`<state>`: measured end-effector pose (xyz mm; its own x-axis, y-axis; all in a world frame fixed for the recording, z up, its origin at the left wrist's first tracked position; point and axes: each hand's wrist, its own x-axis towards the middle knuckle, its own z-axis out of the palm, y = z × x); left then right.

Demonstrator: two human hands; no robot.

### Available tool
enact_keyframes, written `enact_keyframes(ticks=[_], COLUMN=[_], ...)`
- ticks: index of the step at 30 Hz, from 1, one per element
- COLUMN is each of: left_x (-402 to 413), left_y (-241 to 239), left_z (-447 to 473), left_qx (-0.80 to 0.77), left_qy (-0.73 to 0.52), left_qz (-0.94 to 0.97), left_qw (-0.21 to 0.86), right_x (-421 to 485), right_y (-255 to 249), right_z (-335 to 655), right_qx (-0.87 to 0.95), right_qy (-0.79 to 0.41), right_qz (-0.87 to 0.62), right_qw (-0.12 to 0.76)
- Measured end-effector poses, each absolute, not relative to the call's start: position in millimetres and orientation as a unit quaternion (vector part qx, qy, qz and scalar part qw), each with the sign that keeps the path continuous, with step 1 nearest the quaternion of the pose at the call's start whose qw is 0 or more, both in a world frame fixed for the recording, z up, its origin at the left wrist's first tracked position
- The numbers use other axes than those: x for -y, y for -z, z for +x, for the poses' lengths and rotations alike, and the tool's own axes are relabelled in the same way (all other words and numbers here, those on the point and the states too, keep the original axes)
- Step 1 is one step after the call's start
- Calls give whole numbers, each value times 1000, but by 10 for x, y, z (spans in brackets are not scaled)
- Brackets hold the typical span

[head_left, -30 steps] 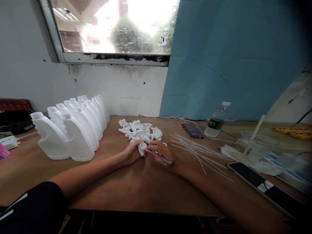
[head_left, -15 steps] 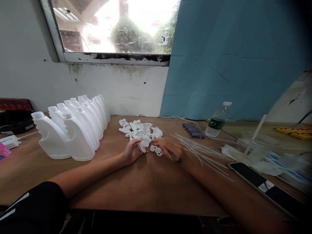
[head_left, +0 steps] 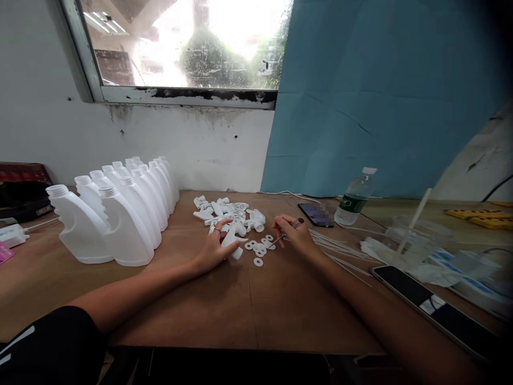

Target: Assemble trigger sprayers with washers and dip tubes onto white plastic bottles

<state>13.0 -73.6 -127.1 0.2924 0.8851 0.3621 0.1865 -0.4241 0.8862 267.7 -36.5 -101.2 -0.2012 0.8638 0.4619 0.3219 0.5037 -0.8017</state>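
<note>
My left hand is closed around a white trigger spray head, with the thumb across its near side. Behind it lies a pile of white spray heads on the brown table. My right hand grips a thin screwdriver-like tool with a dark handle and a slim metal shaft. The shaft slants down left, its tip at the flat white ring washers scattered between my hands. Whether the tip has a washer on it, I cannot tell.
White bottles without caps stand in rows on the left. Thin white tubes lie right of my right hand. Farther right are a water bottle, a phone, a larger phone and a clear cup with a straw.
My right hand has lifted and moved right, away from my left hand, and the tool now points down at the washers. The spray head has turned in my left hand. More washers show.
</note>
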Motion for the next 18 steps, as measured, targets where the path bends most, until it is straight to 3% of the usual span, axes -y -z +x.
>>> enact_keyframes(ticks=[5, 13, 18], left_x=[749, 698, 709], left_y=[1267, 1229, 1208], left_z=[94, 73, 80], left_qx=[-451, -542, -536], left_qy=[-388, -280, -255], left_qz=[770, 779, 795], left_qw=[229, 143, 122], right_x=[268, 175, 68], right_y=[1033, 1048, 950], right_z=[2800, 2846, 3084], right_qx=[747, 724, 709], right_qy=[-169, -266, -84], right_qz=[-450, -447, -514], right_qw=[460, 454, 476])
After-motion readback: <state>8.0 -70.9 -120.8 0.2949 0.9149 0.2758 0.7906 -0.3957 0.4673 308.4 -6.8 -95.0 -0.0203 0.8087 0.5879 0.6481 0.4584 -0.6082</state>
